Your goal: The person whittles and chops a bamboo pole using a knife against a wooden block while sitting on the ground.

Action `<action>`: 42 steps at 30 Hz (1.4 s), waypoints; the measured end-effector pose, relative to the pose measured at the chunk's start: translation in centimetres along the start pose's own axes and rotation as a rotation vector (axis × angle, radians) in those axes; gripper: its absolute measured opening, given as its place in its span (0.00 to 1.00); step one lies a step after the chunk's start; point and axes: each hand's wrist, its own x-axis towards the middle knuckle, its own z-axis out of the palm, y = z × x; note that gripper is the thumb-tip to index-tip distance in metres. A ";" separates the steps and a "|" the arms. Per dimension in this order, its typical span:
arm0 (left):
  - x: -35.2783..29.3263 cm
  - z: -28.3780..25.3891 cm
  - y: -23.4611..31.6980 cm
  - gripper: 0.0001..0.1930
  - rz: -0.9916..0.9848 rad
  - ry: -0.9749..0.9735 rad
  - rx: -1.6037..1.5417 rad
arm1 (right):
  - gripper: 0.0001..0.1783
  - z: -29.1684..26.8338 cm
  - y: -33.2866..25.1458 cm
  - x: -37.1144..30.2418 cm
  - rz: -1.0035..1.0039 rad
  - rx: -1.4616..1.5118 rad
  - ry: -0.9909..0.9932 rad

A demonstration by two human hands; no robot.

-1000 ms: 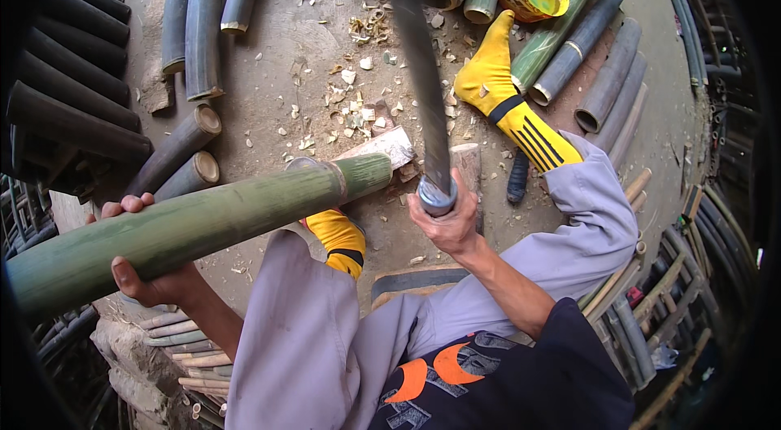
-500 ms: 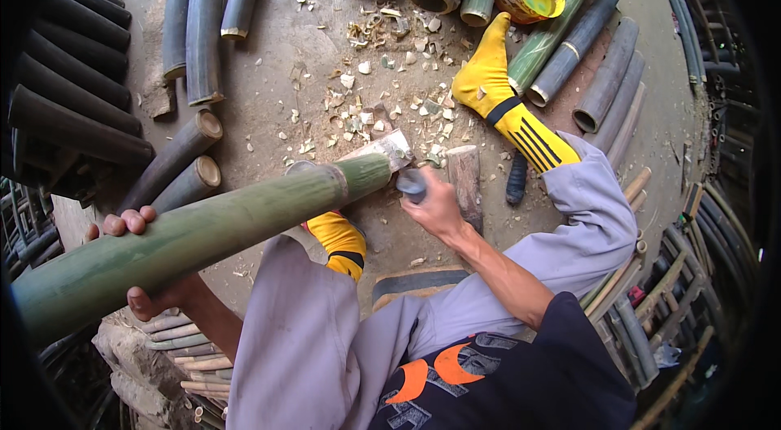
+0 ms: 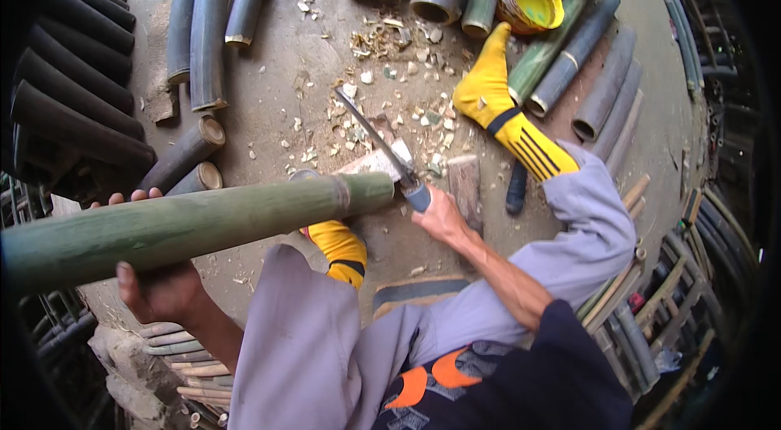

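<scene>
Grips the long green bamboo pole (image 3: 187, 227) from beneath with the left hand (image 3: 159, 288), fingers curled over the top and thumb under. Runs from that hand away to the right, ending in a cut end just beside the right hand (image 3: 439, 214) and apparently resting there on a pale wooden block (image 3: 370, 163). Lies a little higher and flatter across the lap than a second ago.

Closes the right hand tightly round the handle of a chopping knife (image 3: 376, 135), knuckles just beside the pole's end. Shows the biggest change here: raised high toward the head a second ago, down at the cut end half a second ago, now low, with the blade stretched away from the hand over the block and its tip out among the chips. Reads as one chopping stroke at the pole's end landed and carried through.

Beyond the right hand: a yellow-socked foot (image 3: 488, 92), farther off a yellow bucket (image 3: 529, 0), and pale bamboo chips (image 3: 399, 104) strewn past the knife tip.
</scene>
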 end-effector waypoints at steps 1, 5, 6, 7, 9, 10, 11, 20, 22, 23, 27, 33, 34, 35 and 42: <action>-0.4 -0.1 -0.2 0.38 -0.002 0.049 -0.023 | 0.15 0.0 -0.2 -0.1 -0.013 -0.046 0.059; -0.5 -0.5 -1.0 0.32 0.161 0.093 0.056 | 0.16 -0.2 -1.1 -0.7 -0.172 0.243 0.242; -0.5 -0.5 -1.0 0.33 0.146 0.063 0.052 | 0.15 -0.1 -1.3 -0.4 -0.382 0.304 0.344; -0.7 -0.6 -1.0 0.34 0.157 0.046 0.047 | 0.15 -0.1 -1.5 -0.8 -0.327 0.287 0.340; -1.0 -0.5 -0.9 0.35 0.160 0.029 0.063 | 0.15 0.1 -1.6 -0.6 -0.421 0.312 0.347; -1.1 -0.5 -0.8 0.35 0.166 0.021 0.073 | 0.13 0.1 -1.4 -0.3 -0.314 0.132 0.215; -1.1 -0.4 -0.8 0.36 0.178 0.009 0.079 | 0.12 0.2 -1.3 -0.4 -0.164 0.152 0.111; -0.7 -0.2 -0.8 0.40 0.177 -0.068 0.037 | 0.14 0.4 -0.9 -0.6 -0.508 0.445 0.393; -0.6 -0.5 -0.8 0.43 0.181 -0.057 0.011 | 0.15 0.1 -1.4 0.1 -0.181 0.234 0.221; -0.5 -0.6 -0.8 0.43 0.179 -0.098 0.024 | 0.15 -0.2 -1.5 0.1 -0.086 0.158 0.077; -0.4 -1.1 -0.6 0.43 0.167 -0.189 0.014 | 0.16 -0.8 -1.5 -0.1 -0.008 0.013 0.035; 0.1 0.2 -0.3 0.41 0.184 -0.312 -0.005 | 0.14 0.5 -0.1 -0.2 -0.487 0.351 0.353; 0.0 0.7 -0.2 0.40 0.172 -0.344 -0.047 | 0.15 0.7 0.0 -0.2 -0.211 0.215 0.218; -0.1 1.1 -0.1 0.39 0.133 -0.252 0.002 | 0.16 0.8 0.1 0.3 0.011 0.100 0.034; -0.8 1.1 -0.1 0.30 0.112 0.124 0.076 | 0.16 -0.1 -0.8 -0.6 -0.226 0.245 0.209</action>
